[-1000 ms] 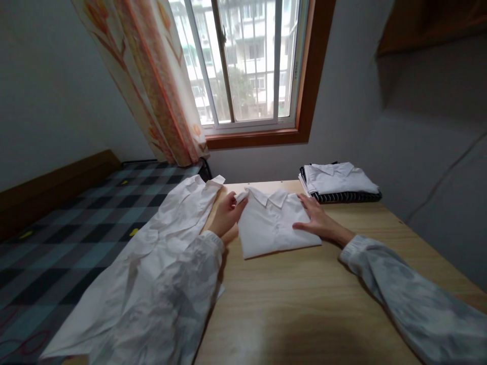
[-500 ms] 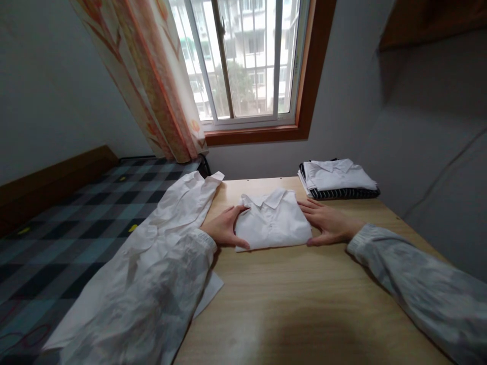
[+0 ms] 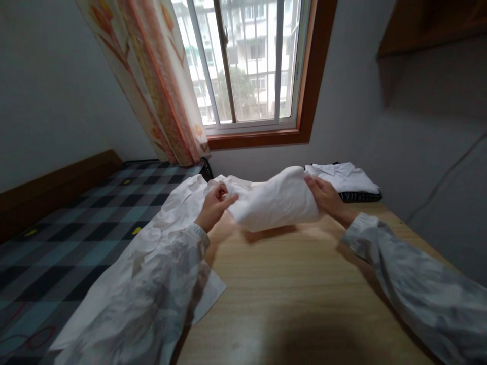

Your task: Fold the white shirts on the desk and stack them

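Observation:
A folded white shirt (image 3: pixel 279 200) is held up off the wooden table between both hands, slightly blurred by motion, its shadow beneath it. At its left end my left hand (image 3: pixel 215 203) grips the cloth between thumb and fingers. My right hand (image 3: pixel 326 196) is closed on the right end, fingers partly behind the fabric. Another white shirt (image 3: pixel 163 223), unfolded, lies at the left along the table's side, partly under my left sleeve. Behind my right hand sits a pile of folded clothes (image 3: pixel 344 176), white on top with dark striped cloth below.
The wooden table (image 3: pixel 297 284) stretches before me, its back edge near the wall under the window (image 3: pixel 251 66). To the left stands a bed with a checked cover (image 3: pixel 76 228). A curtain (image 3: pixel 152 81) hangs beside the window; a brown shelf (image 3: pixel 429 25) juts out upper right.
The folded shirt lay flat, collar facing up, between my spread hands. Now both hands have taken hold of it, lifted it off the table and tilted it; the collar no longer shows clearly.

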`<move>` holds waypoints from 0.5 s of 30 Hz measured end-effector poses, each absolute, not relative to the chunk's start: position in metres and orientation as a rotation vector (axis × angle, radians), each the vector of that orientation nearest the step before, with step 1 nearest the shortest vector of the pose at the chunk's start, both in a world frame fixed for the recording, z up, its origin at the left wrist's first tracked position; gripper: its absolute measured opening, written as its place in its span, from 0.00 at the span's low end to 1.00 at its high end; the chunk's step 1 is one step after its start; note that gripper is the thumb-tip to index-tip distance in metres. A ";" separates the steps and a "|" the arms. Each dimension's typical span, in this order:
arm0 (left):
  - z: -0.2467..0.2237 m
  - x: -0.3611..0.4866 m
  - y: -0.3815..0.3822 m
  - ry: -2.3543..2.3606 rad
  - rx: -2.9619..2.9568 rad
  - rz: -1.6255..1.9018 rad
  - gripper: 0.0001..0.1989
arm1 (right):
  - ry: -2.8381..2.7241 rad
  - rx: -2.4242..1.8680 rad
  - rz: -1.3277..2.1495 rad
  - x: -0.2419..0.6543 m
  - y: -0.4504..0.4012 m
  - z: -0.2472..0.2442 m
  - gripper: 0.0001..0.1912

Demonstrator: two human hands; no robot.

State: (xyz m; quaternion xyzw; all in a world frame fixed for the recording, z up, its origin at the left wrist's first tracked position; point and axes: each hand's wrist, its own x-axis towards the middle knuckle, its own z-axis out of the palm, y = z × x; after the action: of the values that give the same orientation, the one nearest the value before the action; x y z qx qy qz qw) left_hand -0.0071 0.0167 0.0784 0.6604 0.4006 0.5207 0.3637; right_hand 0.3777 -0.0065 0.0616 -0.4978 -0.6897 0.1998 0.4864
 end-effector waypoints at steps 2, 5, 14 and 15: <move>0.087 -0.016 0.019 1.064 1.636 1.460 0.27 | -1.729 -1.279 0.537 0.391 0.006 0.081 0.36; 0.085 -0.028 0.018 1.105 1.647 1.423 0.25 | -2.054 -1.507 0.384 0.407 0.016 0.098 0.30; 0.039 -0.042 -0.003 1.232 1.799 0.783 0.26 | -2.353 -1.721 -0.200 0.388 -0.007 0.048 0.27; 0.038 -0.044 -0.003 1.264 1.776 0.832 0.26 | -2.373 -1.700 -0.190 0.385 -0.011 0.042 0.28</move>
State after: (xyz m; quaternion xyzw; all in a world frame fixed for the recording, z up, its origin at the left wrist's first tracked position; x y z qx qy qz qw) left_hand -0.0437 -0.0028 0.0381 0.6999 0.4980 0.3279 0.3931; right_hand 0.3853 -0.0105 0.0416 -0.5778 -0.8064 -0.0645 0.1077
